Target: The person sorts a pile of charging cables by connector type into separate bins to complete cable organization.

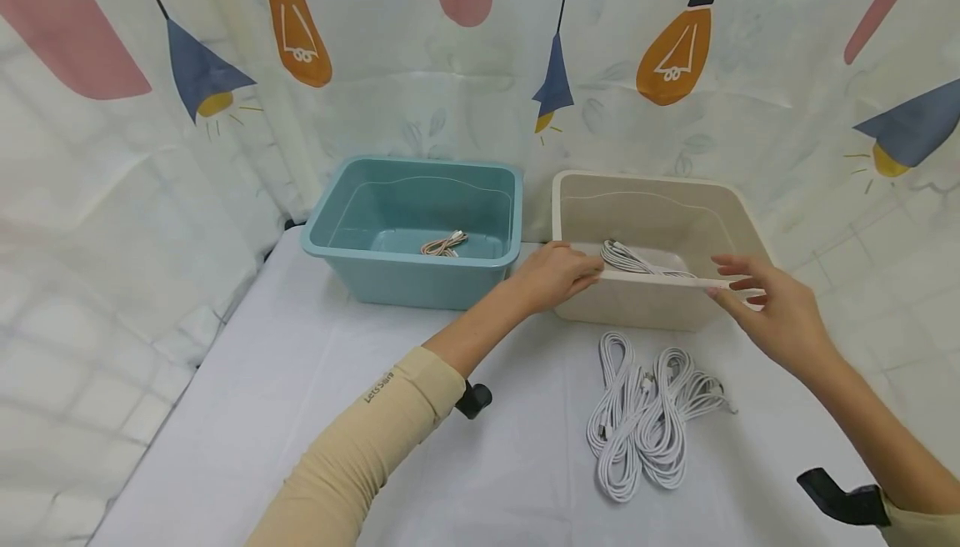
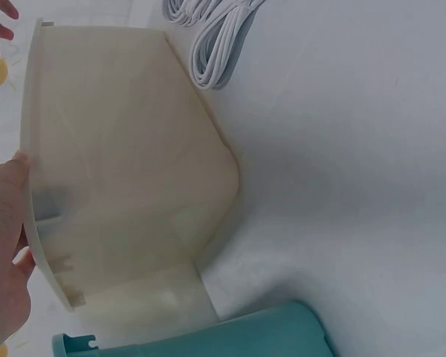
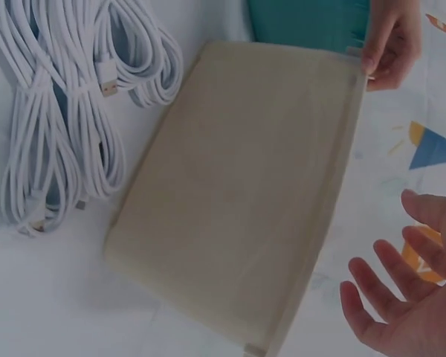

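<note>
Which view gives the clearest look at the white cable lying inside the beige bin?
The head view: it looks down into the beige bin and shows the white cable on its floor, near the left hand at the front rim. Both wrist views show only the bin's outer wall, so the cable inside is hidden.

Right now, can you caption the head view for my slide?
Left hand grips the beige bin's rim, right hand open beside it, white cables on the table.

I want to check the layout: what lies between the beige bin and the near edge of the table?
In the head view, two bundles of coiled white cables lie on the white table just in front of the beige bin; otherwise the cloth is bare.
</note>
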A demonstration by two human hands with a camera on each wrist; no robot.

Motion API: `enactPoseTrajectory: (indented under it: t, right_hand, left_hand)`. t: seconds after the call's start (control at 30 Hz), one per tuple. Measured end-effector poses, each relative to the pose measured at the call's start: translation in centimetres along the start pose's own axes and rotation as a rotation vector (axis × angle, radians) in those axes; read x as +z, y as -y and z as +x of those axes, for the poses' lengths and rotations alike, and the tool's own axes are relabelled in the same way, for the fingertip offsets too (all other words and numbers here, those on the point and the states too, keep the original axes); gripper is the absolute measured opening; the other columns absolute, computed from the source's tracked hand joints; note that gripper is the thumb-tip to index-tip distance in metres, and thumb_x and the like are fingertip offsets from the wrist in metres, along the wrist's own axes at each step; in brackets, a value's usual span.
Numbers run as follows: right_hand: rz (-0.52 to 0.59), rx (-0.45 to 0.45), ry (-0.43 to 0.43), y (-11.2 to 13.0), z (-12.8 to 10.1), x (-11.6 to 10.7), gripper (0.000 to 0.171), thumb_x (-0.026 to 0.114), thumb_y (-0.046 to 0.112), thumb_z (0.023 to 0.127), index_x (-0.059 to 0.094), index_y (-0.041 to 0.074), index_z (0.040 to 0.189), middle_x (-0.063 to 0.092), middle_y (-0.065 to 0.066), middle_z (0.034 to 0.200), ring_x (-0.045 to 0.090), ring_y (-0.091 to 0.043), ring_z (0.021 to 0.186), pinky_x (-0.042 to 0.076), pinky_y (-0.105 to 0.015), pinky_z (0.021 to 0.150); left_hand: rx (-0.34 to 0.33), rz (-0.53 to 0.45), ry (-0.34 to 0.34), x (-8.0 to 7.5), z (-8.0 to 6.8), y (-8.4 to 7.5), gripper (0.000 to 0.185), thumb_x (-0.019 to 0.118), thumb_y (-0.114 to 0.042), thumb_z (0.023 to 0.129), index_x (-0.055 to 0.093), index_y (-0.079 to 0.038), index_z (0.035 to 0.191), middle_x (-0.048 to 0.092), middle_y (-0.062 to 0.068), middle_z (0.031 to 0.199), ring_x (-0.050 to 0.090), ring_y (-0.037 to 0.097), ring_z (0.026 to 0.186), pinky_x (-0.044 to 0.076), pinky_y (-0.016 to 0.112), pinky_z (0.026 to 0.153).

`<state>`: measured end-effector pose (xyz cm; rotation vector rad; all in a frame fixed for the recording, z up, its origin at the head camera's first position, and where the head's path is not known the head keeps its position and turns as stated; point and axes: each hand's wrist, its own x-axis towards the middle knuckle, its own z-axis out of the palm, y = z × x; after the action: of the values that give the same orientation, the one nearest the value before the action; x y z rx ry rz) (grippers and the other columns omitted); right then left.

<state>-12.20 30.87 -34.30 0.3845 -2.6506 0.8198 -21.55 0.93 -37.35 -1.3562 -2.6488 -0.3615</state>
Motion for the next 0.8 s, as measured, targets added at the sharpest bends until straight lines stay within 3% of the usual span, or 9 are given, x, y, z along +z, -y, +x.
enactPoseTrajectory:
  t: [0.23,0.43,0.63,0.8]
  right_hand:
    - [0.004,0.005,0.000,-0.4,-1.5,1.2,0.045,0.079,0.001,0.091,0.066,-0.001,0.134,0.072,-0.030,0.117,0.066,-0.048,0.098,0.038,0.002,0.075]
    - [0.015,0.028,0.032,-0.8,-2.6,2.4,0.044,0.079,0.002,0.092,0.065,-0.003,0.134,0.072,-0.031,0.117,0.068,-0.050,0.097,0.042,-0.001,0.073]
    - [0.024,0.050,0.046,-1.6,-3.5,3.2,0.046,0.079,0.001,0.091,0.065,-0.002,0.135,0.072,-0.032,0.115,0.070,-0.052,0.096,0.044,-0.005,0.070]
    - [0.019,0.064,0.057,-2.1,-4.2,4.1,0.044,0.080,0.002,0.090,0.066,-0.003,0.132,0.073,-0.030,0.112,0.071,-0.049,0.095,0.047,-0.007,0.069]
  left_hand:
    - [0.008,0.013,-0.009,0.1,0.1,0.1,0.016,0.058,-0.023,0.111,0.070,-0.012,0.114,0.079,0.001,0.102,0.074,0.015,0.097,0.048,0.043,0.112]
    - [0.011,0.020,-0.015,0.1,0.0,0.0,0.015,0.060,-0.022,0.110,0.070,-0.012,0.114,0.079,0.001,0.101,0.073,0.015,0.093,0.051,0.040,0.105]
    - [0.002,0.006,-0.005,0.1,0.1,0.0,0.016,0.059,-0.022,0.110,0.070,-0.011,0.116,0.080,0.002,0.105,0.074,0.016,0.100,0.048,0.042,0.112]
    - [0.007,0.013,-0.012,0.1,0.0,0.0,0.016,0.059,-0.022,0.110,0.070,-0.012,0.117,0.080,0.001,0.104,0.074,0.015,0.097,0.050,0.041,0.109]
